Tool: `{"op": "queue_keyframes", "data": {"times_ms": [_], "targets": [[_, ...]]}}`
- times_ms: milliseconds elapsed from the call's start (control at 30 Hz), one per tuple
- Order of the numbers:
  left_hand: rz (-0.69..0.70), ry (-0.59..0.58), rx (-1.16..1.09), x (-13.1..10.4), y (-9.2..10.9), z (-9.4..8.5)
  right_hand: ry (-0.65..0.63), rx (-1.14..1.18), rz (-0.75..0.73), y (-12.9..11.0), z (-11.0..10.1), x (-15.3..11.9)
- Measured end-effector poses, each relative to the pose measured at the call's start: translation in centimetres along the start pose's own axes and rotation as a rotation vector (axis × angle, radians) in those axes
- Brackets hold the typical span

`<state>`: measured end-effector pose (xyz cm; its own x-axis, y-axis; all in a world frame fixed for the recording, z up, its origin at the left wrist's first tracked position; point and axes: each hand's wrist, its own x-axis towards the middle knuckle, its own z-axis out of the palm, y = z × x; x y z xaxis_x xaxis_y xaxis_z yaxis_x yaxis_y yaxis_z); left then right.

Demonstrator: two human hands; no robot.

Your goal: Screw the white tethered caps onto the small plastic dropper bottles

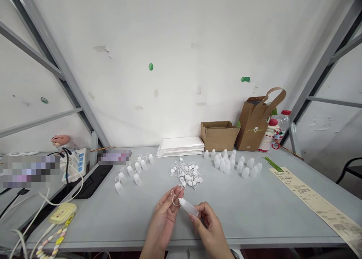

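Observation:
Near the front of the grey table, my right hand (209, 225) grips a small translucent plastic bottle (189, 207) by its base, tilted with its neck up to the left. My left hand (165, 215) pinches a white cap with a looped strap (175, 201); the loop lies right by the bottle's neck, and I cannot tell whether it is around it. Just beyond my hands is a pile of white caps with straps (188, 173). Several bottles without caps (223, 163) stand to the right. On the left, several bottles with strapped caps (137, 179) stand or lean.
Behind the pile are a stack of white envelopes (181, 146), an open cardboard box (220, 137) and a brown paper bag (250, 127). A printed paper strip (313, 202) lies at the right. A black phone-like slab (94, 181), cables and a power strip (77, 163) are left.

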<state>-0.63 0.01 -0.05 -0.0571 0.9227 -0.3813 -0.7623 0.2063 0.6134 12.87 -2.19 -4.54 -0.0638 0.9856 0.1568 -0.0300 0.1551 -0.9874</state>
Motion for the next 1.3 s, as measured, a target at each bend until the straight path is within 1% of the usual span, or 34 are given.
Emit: {"op": "queue_keyframes", "data": {"times_ms": [100, 233, 400, 567, 667, 767, 867, 967, 1033, 1133, 1300], "targets": [[-0.002, -0.001, 0.012, 0.0, 0.1, 0.0, 0.011, 0.002, -0.004, 0.0, 0.0, 0.0], [0.002, 0.013, 0.017, 0.0, 0.0, 0.1, -0.009, -0.003, 0.003, 0.0, 0.1, -0.1], [0.014, 0.029, 0.030, 0.0, 0.0, 0.1, 0.040, 0.039, -0.006, 0.3, 0.3, -0.2], [0.028, 0.008, 0.060, -0.1, 0.2, 0.2, -0.012, -0.007, -0.006, 0.4, 0.1, -0.1], [0.038, 0.011, 0.090, -0.1, 0.2, 0.1, -0.022, -0.053, -0.005, 0.3, -0.1, -0.1], [0.064, -0.016, 0.159, 0.0, 0.4, -0.3, -0.028, -0.072, 0.001, 0.1, -0.1, -0.1], [0.135, -0.064, 0.308, 0.1, 0.7, -0.6, -0.036, -0.088, 0.015, -0.2, -0.1, -0.1], [0.217, -0.049, 0.494, 0.0, 1.1, -0.7, -0.037, -0.116, 0.007, -0.5, -0.1, -0.1], [0.248, -0.040, 0.572, -0.2, 1.2, -0.5, -0.030, -0.130, -0.006, -0.6, -0.1, 0.0], [0.256, -0.040, 0.600, -0.4, 1.0, -0.2, -0.019, -0.119, -0.007, -0.5, 0.0, 0.0], [0.255, -0.027, 0.560, -0.6, 0.3, 0.1, -0.020, -0.066, 0.010, -0.1, 0.0, -0.1]]}}
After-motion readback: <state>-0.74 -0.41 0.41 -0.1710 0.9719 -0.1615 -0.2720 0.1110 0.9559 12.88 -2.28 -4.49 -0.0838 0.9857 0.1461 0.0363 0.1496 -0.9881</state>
